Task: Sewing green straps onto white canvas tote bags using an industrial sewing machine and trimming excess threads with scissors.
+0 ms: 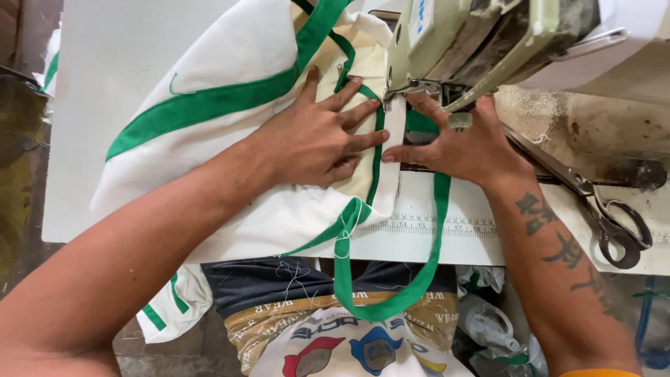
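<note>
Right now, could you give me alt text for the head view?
Two bare hands press a white cloth bag with green trim flat under a sewing machine: left hand spread on the cloth, right hand beside the needle. Scissors lie to the right.

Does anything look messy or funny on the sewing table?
A little. Loose white threads dangle off the cloth's front edge, and pale lint is piled on the table behind the right hand. The big scissors lie open. The left hand presses the white cloth flat.
</note>
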